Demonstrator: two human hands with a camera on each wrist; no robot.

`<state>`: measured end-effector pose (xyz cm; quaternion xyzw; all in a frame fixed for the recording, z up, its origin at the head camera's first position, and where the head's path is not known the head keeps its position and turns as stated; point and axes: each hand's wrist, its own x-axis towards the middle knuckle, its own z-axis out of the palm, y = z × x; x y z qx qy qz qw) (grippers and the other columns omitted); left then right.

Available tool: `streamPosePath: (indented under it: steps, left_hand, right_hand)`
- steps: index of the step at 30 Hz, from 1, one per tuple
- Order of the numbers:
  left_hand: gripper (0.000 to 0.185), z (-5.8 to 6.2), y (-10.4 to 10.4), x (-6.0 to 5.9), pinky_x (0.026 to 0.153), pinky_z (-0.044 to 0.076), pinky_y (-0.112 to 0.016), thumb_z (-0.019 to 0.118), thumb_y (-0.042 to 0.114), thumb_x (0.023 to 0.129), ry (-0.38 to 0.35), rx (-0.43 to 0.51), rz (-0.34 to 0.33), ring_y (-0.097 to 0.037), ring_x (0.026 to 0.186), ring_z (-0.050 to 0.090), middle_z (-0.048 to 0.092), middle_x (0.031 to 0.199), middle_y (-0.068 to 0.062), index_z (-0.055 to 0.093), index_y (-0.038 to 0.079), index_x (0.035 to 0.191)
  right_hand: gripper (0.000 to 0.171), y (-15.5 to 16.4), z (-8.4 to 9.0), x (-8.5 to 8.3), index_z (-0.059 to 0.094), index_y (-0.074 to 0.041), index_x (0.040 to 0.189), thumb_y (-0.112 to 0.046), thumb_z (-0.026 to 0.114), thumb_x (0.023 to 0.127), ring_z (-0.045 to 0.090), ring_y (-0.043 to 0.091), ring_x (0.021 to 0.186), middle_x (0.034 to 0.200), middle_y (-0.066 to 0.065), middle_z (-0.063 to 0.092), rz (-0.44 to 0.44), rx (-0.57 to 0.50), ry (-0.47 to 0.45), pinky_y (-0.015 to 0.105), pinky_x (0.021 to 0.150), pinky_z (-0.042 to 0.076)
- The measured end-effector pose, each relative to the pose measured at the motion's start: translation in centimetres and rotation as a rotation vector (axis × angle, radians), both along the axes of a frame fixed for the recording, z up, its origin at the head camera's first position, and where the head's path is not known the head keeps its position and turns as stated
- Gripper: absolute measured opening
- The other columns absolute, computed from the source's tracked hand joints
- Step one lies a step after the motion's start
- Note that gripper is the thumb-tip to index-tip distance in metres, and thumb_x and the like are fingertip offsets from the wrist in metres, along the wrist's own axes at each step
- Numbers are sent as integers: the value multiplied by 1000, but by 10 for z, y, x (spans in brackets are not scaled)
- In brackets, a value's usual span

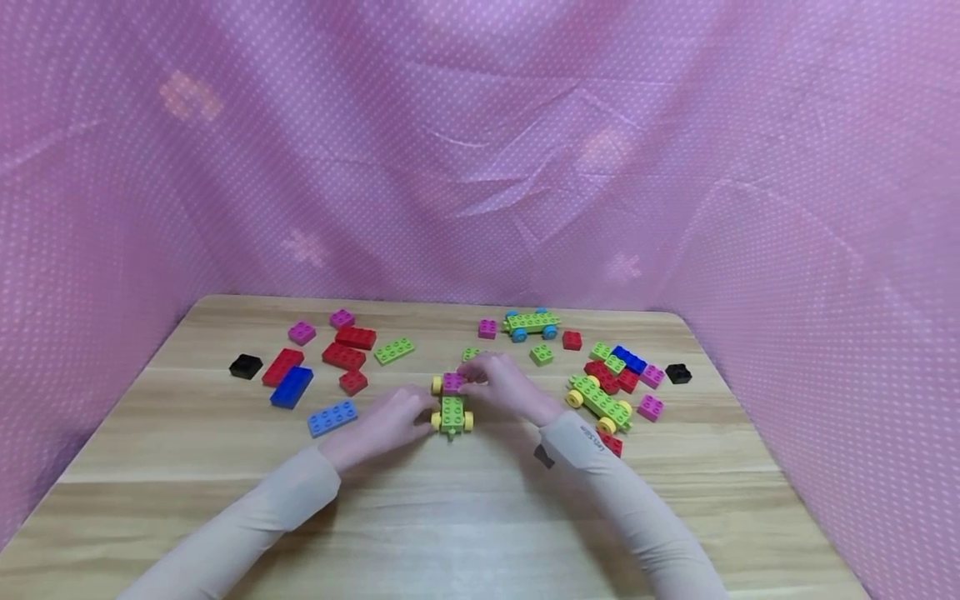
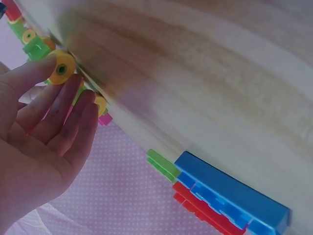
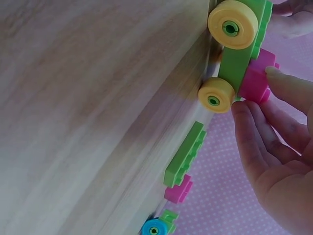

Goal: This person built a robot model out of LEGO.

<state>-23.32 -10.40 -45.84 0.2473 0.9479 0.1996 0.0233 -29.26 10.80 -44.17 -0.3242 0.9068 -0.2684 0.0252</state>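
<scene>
A person's hands meet over a small green toy car (image 1: 452, 414) with yellow wheels (image 3: 233, 24), standing on a wooden table (image 1: 465, 508) a little toward the near edge from its middle. The right hand (image 1: 504, 386) pinches a pink brick (image 1: 453, 382) with thumb and fingers, holding it on the car's far end. The left hand (image 1: 392, 419) steadies the car's left side, its fingers (image 2: 62, 103) only lightly bent and resting against a wheel. Loose bricks lie scattered toward the far edge: red and blue ones (image 1: 292, 387) toward the left edge, a second green car (image 1: 600, 403) and a blue-wheeled chassis (image 1: 532, 323) toward the right. The risk, by the look of it: the car rides on free wheels, so an off-centre push on the pink brick could roll it away, or leave the brick crooked on its studs.
</scene>
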Motion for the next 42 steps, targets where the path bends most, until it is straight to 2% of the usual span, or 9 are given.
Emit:
streamPosePath:
  steps: [10,17,18,20,25,29,33,38,42]
  left_hand:
    - [24,-1,-1,1,89,59,-34,78,18,85,15,4,2,-15,97,69,75,105,-3,73,13,109]
    - [27,12,-9,1,97,57,-38,73,18,89,-157,120,50,-17,109,67,72,115,-1,71,16,116]
    - [28,15,-12,0,98,56,-40,73,18,90,-162,132,53,-19,111,67,72,117,-2,70,15,117]
    - [29,20,-17,-7,98,56,-42,72,18,91,-130,137,46,-22,113,66,71,118,-4,69,13,119]
    - [33,35,-32,-34,96,56,-47,73,17,90,54,56,30,-31,110,67,72,116,-13,68,3,119]
    - [35,42,-40,-55,98,54,-48,72,15,90,80,6,51,-34,112,66,71,118,-18,67,-2,120]
    - [35,39,-43,-74,98,54,-49,71,12,90,61,-36,51,-36,111,65,70,118,-22,66,-5,120]
    - [35,29,-46,-91,94,56,-48,71,9,89,44,-67,71,-35,105,65,69,113,-24,65,-8,119]
    - [28,18,-48,-100,83,55,-45,73,6,84,110,-90,48,-30,88,63,69,96,-21,68,-10,107]
  right_hand:
    - [26,1,-5,0,70,-9,116,-19,71,92,71,14,97,108,5,75,16,-28,16,23,86,58]
    - [24,1,-7,-1,71,-8,113,-19,72,91,71,13,93,105,5,75,12,-41,32,22,84,58]
    - [24,1,-7,-1,72,-8,112,-19,72,91,70,13,93,105,5,75,13,-42,36,22,84,58]
    - [24,1,-7,-1,72,-8,112,-18,73,90,70,12,92,104,5,75,12,-45,38,22,83,58]
    - [25,0,-6,-1,72,-8,112,-18,73,90,70,12,91,103,5,75,6,-45,36,22,82,58]
    - [25,0,-5,-1,72,-8,113,-19,73,90,70,12,91,103,5,75,5,-42,37,21,82,58]
    - [25,1,-5,-1,72,-8,112,-19,73,90,70,12,90,103,5,75,11,-43,44,21,82,58]
    - [24,1,-6,-1,72,-9,112,-19,72,90,69,11,90,102,4,75,16,-39,39,20,81,57]
    - [25,1,-7,-1,71,-9,112,-19,72,90,69,11,90,103,4,75,18,-33,40,19,81,57]
